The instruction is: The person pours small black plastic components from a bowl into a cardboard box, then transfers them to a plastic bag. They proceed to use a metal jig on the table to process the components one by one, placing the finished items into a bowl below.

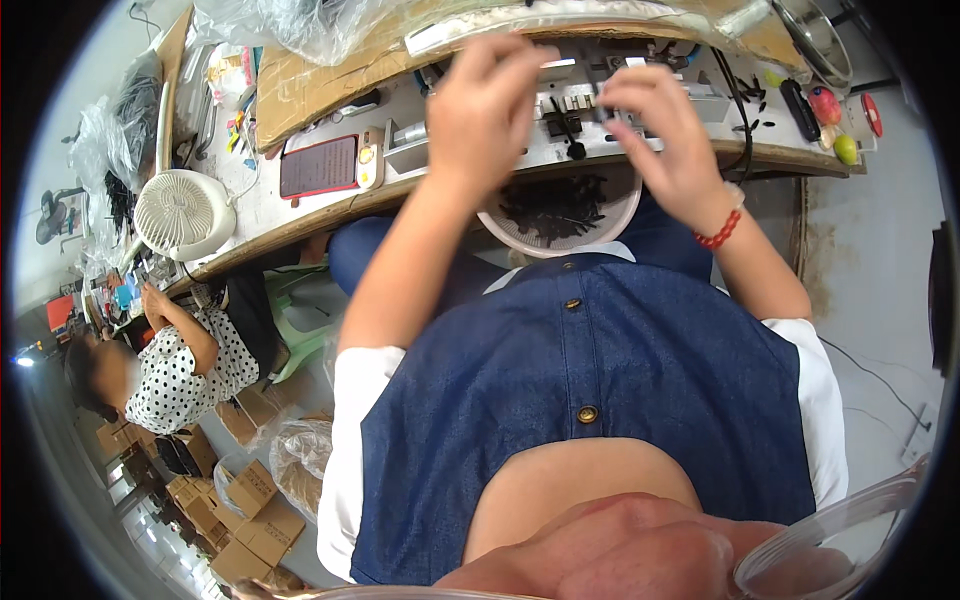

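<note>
- Surface [262, 215]: a long white top with a worn brown edge, scuffed and bowed by the lens, spanning the scene from left to right beyond the seated person.
- Cardboard sheet [320, 88]: brown, flat and rough-edged, lying along the far left part of the surface.
- Plastic film [310, 25]: clear, thin and crumpled, heaped over the far edge of the cardboard.
- Metal fixture [578, 103]: angular, with a pale toothed part at its middle, set on the surface between the two hands.
- Basket [625, 215]: pale, round-rimmed, below the near edge of the surface, in front of the torso.
- Fan [182, 212]: white plastic, round, with a ribbed grille, at the near left.
- Left hand [480, 115]: above the left side of the fixture, fingers curled and blurred by motion; whether its grip is grasping anything cannot be told.
- Right hand [665, 140]: at the right side of the fixture, thumb apart from the bent fingers, fingertips near the toothed part; whether its grip is released or grasping a small piece cannot be told.
- Phone [320, 167]: flat and rectangular, red-edged with a dark screen, left of the left hand.
- Bracelet [720, 232]: round red beads, on the right wrist.
- Black pieces [555, 210]: slender and dark, tangled in a loose pile inside the basket.
- Black part [572, 130]: narrow, with a rounded near end, at the fixture's middle.
</note>
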The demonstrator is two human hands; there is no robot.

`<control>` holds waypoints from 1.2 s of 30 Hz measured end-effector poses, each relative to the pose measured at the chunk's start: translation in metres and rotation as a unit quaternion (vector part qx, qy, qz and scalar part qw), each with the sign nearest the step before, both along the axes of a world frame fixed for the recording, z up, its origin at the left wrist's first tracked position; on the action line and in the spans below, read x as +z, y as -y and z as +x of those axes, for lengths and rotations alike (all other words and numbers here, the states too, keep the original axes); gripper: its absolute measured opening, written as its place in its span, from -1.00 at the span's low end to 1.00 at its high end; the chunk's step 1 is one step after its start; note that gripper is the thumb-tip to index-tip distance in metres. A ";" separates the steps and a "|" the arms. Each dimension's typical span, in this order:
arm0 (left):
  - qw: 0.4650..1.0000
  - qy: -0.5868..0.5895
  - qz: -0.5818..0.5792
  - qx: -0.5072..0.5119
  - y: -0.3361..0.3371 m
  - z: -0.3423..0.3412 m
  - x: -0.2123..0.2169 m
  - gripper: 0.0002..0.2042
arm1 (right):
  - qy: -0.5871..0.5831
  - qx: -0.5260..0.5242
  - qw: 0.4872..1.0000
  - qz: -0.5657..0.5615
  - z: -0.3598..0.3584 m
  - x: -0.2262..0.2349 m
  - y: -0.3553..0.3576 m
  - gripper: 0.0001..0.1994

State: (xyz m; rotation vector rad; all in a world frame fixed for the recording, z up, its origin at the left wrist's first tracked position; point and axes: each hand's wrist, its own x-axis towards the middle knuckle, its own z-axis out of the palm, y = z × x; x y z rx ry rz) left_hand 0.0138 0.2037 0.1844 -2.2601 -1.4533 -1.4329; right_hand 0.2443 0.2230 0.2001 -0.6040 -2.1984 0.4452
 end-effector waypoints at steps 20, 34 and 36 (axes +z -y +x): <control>0.992 -0.051 -0.114 -0.028 -0.109 -0.043 0.058 -0.82 | 0.183 -0.035 0.977 0.106 -0.009 -0.048 0.005 -0.77; 0.887 0.442 -0.126 -0.032 -0.034 -0.040 0.025 -0.78 | 0.231 -0.013 0.969 0.090 -0.085 0.045 -0.157 -0.82; 0.898 0.434 -0.061 -0.037 -0.026 -0.035 0.029 -0.79 | 0.193 -0.034 0.977 0.089 -0.089 0.039 -0.168 -0.83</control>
